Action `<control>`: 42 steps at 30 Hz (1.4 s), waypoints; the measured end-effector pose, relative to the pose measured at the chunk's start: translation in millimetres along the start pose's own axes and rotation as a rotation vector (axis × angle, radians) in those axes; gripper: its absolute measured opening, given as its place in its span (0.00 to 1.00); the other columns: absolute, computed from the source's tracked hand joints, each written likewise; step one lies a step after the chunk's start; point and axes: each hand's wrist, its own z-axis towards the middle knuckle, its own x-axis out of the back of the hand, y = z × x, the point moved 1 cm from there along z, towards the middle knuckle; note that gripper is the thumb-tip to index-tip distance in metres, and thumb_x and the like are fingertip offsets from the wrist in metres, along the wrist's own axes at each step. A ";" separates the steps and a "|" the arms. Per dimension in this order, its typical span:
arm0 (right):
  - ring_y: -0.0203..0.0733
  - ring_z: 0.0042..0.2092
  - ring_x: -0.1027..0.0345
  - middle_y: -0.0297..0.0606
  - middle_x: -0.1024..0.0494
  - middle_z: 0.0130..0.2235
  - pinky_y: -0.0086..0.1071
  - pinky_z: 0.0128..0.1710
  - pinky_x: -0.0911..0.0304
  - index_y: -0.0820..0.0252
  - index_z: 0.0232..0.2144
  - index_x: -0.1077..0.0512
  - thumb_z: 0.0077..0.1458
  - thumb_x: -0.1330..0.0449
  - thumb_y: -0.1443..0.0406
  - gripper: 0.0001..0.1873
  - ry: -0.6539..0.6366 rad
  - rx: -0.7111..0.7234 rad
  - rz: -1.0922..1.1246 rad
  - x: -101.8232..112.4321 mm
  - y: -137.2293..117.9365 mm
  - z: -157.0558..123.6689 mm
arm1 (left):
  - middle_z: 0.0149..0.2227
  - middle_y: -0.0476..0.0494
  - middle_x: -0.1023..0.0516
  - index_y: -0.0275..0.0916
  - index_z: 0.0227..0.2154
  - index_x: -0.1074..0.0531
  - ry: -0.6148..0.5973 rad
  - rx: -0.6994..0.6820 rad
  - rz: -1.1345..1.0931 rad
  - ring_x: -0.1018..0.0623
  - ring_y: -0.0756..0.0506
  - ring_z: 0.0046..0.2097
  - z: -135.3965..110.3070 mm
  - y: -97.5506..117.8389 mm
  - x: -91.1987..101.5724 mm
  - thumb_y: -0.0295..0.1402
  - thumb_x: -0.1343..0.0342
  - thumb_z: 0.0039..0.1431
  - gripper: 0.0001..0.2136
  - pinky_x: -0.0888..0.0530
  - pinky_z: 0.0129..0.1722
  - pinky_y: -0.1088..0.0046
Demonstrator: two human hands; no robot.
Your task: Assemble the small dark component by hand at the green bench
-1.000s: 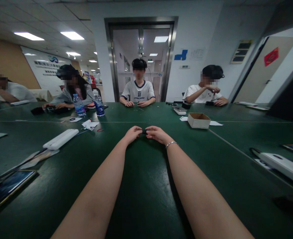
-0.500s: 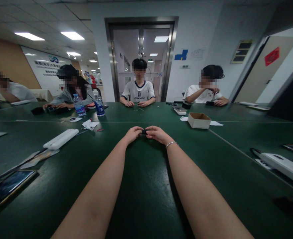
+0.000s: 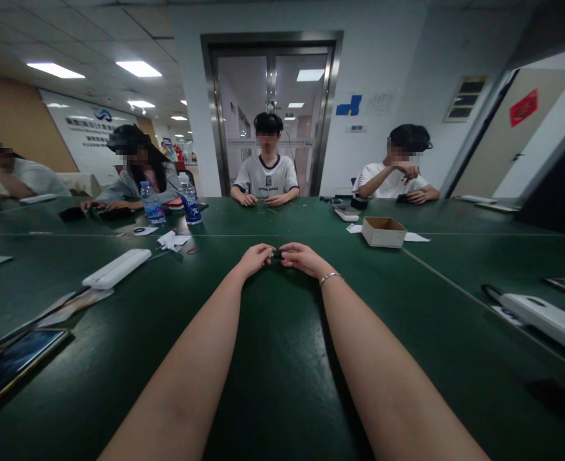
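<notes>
We find the small dark object (image 3: 277,254) at the middle of the scene, between the two hands and just above the green table (image 3: 282,358). The left hand (image 3: 256,259) has thumb and fingers drawn together at the object's left end, where a pale spot shows; the right hand (image 3: 303,258), with a bracelet (image 3: 330,278) at its wrist, pinches the right end. Both hands are nearly closed; how firmly they grip, we cannot tell, and the object is too small to identify. We judge the step to be fine two-handed handling. For good work, we advise steadying the piece with one hand, moving the other in line with its length, and keeping fingertips off the pale end. Working low limits any drop. The open box (image 3: 384,234) stands well apart, far right.
</notes>
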 end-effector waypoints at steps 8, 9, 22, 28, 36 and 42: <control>0.33 0.26 0.28 0.37 0.26 0.26 0.23 0.29 0.30 0.66 0.36 0.33 0.50 0.41 0.79 0.11 -0.015 0.008 0.001 1.8 1.9 2.7 | 0.23 0.48 0.30 0.33 0.40 0.30 -0.022 -0.003 -0.012 0.34 0.54 0.23 0.6 0.5 -1.2 0.35 0.53 0.57 0.13 0.37 0.22 0.79; 0.32 0.26 0.28 0.37 0.26 0.27 0.23 0.29 0.30 0.67 0.36 0.32 0.50 0.42 0.80 0.11 -0.017 0.009 -0.003 1.7 1.8 2.6 | 0.23 0.48 0.30 0.33 0.40 0.30 -0.025 0.004 -0.008 0.35 0.54 0.22 1.3 0.5 -1.9 0.35 0.54 0.58 0.14 0.38 0.22 0.79; 0.33 0.26 0.28 0.36 0.26 0.26 0.24 0.27 0.29 0.66 0.35 0.32 0.49 0.40 0.79 0.11 -0.004 -0.002 -0.001 1.4 0.9 2.5 | 0.23 0.49 0.30 0.33 0.41 0.30 0.028 0.082 -0.044 0.35 0.55 0.21 3.5 0.5 -0.4 0.30 0.52 0.55 0.12 0.39 0.21 0.80; 0.32 0.27 0.28 0.36 0.26 0.27 0.23 0.28 0.29 0.66 0.34 0.32 0.48 0.39 0.79 0.11 -0.020 0.006 0.010 0.5 0.2 1.2 | 0.22 0.48 0.29 0.32 0.40 0.29 0.015 0.107 -0.072 0.38 0.54 0.19 3.9 -0.6 0.7 0.33 0.53 0.55 0.14 0.41 0.19 0.79; 0.33 0.26 0.28 0.37 0.26 0.27 0.24 0.28 0.29 0.66 0.33 0.32 0.49 0.39 0.78 0.09 -0.004 -0.012 0.023 0.2 -0.3 1.5 | 0.26 0.47 0.28 0.33 0.43 0.31 0.007 0.049 -0.030 0.34 0.54 0.24 -1.1 3.4 1.5 0.31 0.46 0.50 0.16 0.39 0.22 0.80; 0.33 0.22 0.31 0.39 0.27 0.22 0.23 0.22 0.32 0.67 0.28 0.33 0.57 0.42 0.70 0.06 0.001 -0.025 0.003 -2.9 -0.8 2.9 | 0.26 0.49 0.29 0.35 0.44 0.31 0.001 0.025 -0.080 0.33 0.54 0.26 -6.2 7.8 2.9 0.32 0.41 0.45 0.20 0.39 0.23 0.79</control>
